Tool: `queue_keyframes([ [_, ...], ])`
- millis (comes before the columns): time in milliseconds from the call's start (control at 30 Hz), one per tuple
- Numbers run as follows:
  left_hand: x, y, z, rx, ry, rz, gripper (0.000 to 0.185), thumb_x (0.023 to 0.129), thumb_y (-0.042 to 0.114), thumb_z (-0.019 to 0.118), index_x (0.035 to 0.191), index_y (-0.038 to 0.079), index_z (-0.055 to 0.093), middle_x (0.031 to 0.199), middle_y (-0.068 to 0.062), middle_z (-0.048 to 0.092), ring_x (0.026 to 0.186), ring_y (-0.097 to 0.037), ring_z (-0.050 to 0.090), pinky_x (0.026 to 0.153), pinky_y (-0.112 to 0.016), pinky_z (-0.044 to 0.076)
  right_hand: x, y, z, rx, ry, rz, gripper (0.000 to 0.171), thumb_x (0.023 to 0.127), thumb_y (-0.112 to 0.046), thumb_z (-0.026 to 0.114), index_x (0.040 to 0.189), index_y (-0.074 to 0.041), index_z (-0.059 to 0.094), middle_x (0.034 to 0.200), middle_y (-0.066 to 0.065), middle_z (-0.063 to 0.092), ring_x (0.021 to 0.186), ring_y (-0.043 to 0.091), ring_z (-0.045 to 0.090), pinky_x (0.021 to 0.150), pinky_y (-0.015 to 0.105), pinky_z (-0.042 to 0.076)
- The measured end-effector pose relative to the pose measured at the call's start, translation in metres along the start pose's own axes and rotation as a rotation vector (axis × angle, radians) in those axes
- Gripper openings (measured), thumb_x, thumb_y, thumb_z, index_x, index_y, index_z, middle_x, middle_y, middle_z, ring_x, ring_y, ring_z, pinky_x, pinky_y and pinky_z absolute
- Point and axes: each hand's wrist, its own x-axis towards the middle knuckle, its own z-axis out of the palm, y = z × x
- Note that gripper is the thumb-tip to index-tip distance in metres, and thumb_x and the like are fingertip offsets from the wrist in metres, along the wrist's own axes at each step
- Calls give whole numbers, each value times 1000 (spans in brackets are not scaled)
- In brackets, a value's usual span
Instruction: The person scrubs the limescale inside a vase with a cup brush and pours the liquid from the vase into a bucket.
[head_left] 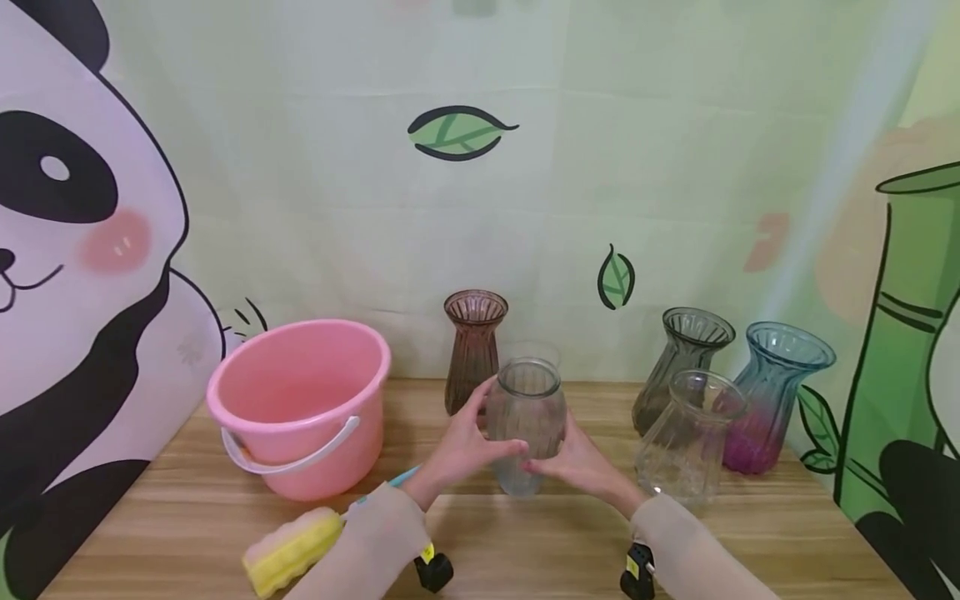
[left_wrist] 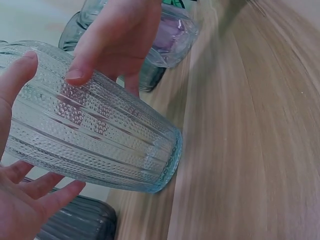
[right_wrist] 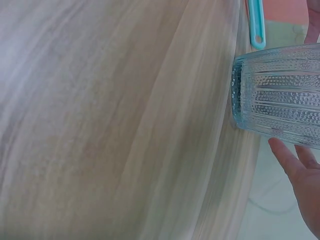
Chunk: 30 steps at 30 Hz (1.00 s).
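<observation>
A clear glass vase (head_left: 527, 417) with beaded, ribbed panels stands upright in the middle of the head view. My left hand (head_left: 468, 442) holds its left side, thumb across the front and fingers around the back. On the opposite side my right hand (head_left: 588, 462) grips it in the same way, and the two thumbs nearly meet. The left wrist view shows the bluish base of the vase (left_wrist: 100, 125) close to the tabletop; whether it touches is hard to tell. Fingers of the right hand (right_wrist: 305, 185) lie along its side in the right wrist view.
Behind stands a brown vase (head_left: 471, 367). To the right are a grey vase (head_left: 675, 367), a clear vase (head_left: 686, 450) and a blue-purple vase (head_left: 768, 400). A pink bucket (head_left: 322, 450) and a yellow sponge brush (head_left: 294, 550) with a turquoise handle (right_wrist: 257, 22) are at left.
</observation>
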Motion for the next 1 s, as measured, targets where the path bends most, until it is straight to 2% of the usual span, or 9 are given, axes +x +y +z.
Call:
queue_keyframes([
  [167, 7, 1, 4, 47, -12, -17, 96, 68, 40, 78, 143, 37, 19, 135, -8, 41, 120, -34, 46, 81, -42, 50, 1, 5, -5, 5, 9, -3, 95, 70, -21, 79, 142, -16, 17, 140, 14, 37, 127, 34, 39, 100, 55, 33],
  [300, 12, 0, 7, 8, -35, -26, 96, 72, 39, 76, 145, 37, 13, 141, -7, 35, 124, -34, 42, 90, -47, 46, 6, 8, -9, 21, 27, 8, 97, 70, -19, 78, 143, -16, 15, 142, 14, 33, 130, 35, 34, 102, 56, 30],
  [400, 11, -5, 9, -45, -34, -27, 92, 77, 35, 72, 147, 28, 13, 144, -10, 31, 127, -35, 40, 96, -49, 41, 9, 10, -11, 19, 40, 45, 101, 69, -23, 79, 144, -15, 11, 144, 16, 31, 132, 35, 31, 103, 55, 29],
  [467, 8, -10, 10, -76, -11, -28, 84, 80, 30, 70, 146, 19, 19, 144, -12, 32, 127, -35, 39, 98, -48, 39, 12, 11, -14, 21, 51, 54, 102, 69, -23, 79, 144, -13, 11, 144, 18, 31, 133, 36, 31, 104, 54, 28],
  [567, 2, -19, 7, -101, 50, -7, 63, 84, 24, 65, 136, 6, 36, 135, -16, 43, 120, -37, 46, 93, -44, 44, 20, 13, -19, 7, 77, 27, 99, 71, -22, 79, 143, -10, 12, 141, 21, 34, 130, 38, 34, 103, 55, 30],
  [700, -7, -28, 0, -60, 104, 16, 35, 85, 20, 64, 115, 5, 55, 115, -15, 58, 102, -32, 57, 82, -34, 50, 35, 20, -24, -36, 127, 10, 91, 71, -20, 78, 140, -7, 20, 134, 20, 39, 124, 37, 41, 100, 54, 34],
  [833, -16, -31, -4, 9, 112, -1, 22, 85, 19, 64, 103, 7, 61, 102, -10, 64, 89, -25, 60, 76, -28, 49, 48, 25, -27, -133, 194, 70, 89, 70, -26, 78, 136, -1, 24, 130, 21, 36, 121, 36, 40, 99, 51, 35],
  [1000, -30, -21, -8, 47, 138, -25, 17, 86, 12, 62, 98, 1, 63, 96, -13, 65, 82, -24, 59, 69, -25, 47, 61, 25, -29, -139, 216, 37, 83, 71, -22, 78, 134, -2, 28, 129, 21, 41, 120, 36, 43, 100, 50, 36],
])
